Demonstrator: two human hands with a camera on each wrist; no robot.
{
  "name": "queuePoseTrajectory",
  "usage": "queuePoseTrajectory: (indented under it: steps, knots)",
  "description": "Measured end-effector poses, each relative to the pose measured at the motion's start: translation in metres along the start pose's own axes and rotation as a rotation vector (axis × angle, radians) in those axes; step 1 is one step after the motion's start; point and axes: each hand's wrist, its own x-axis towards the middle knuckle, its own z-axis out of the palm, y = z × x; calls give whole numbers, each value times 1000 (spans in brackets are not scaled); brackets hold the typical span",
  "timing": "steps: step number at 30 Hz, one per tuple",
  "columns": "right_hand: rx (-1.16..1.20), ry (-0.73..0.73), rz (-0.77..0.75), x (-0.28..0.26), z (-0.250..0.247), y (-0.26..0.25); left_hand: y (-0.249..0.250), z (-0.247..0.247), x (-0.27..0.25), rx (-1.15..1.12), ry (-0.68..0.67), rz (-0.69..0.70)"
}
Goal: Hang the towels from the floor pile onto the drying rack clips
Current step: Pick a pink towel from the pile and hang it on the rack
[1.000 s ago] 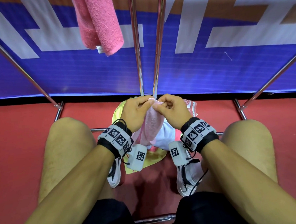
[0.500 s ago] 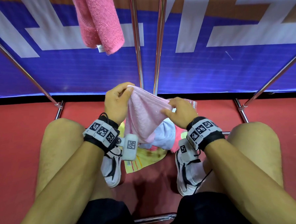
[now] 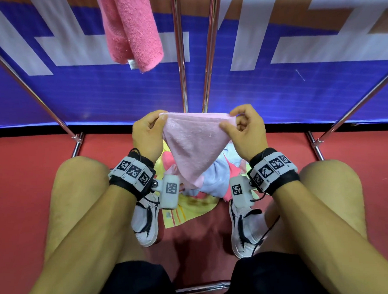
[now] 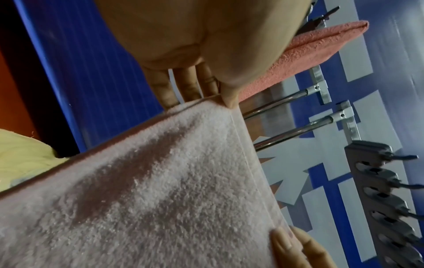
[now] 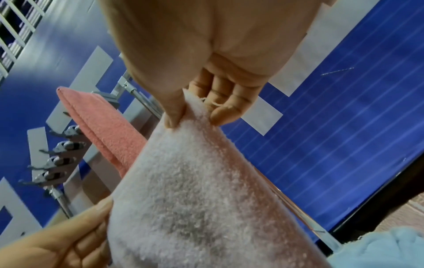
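A pale pink towel [image 3: 194, 144] is stretched between my two hands above the floor pile [image 3: 210, 184]. My left hand [image 3: 159, 121] pinches its left top corner and my right hand [image 3: 229, 122] pinches the right one, so the top edge runs taut and the rest hangs down to a point. The left wrist view shows the thumb and fingers [image 4: 190, 87] nipping the towel [image 4: 149, 190] at its hem. In the right wrist view the thumb and forefinger squeeze a corner of the towel [image 5: 197, 181]. A darker pink towel [image 3: 133, 31] hangs from the rack at upper left.
Chrome rack poles [image 3: 179, 51] rise just behind the towel, with slanted legs [image 3: 28, 85] at both sides. A bar of metal clips [image 4: 385, 195] shows in the wrist views. A blue and white banner [image 3: 275, 86] backs the rack. My knees and shoes flank the pile on the red floor.
My hands have moved apart and upward, spreading the pale pink towel from a bunched fold into a taut top edge. The right hand shifted from the towel's side to its far corner.
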Motion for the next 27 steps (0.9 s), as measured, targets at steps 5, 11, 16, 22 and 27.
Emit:
queuePoseTrajectory:
  steps: [5, 11, 16, 22, 27]
  knots:
    - [38, -5, 44, 4, -3, -5, 3, 2, 1, 6, 46, -34]
    - [-21, 8, 38, 7, -1, -2, -3, 8, 3, -6, 47, -93]
    - [-105, 22, 66, 7, -1, 3, -7, 10, 5, 33, 101, -126]
    - [-213, 26, 106, 8, -1, 5, -7, 19, -3, 185, 104, -147]
    - [-180, 17, 116, 2, 4, 2, 1, 26, -11, 228, 80, -121]
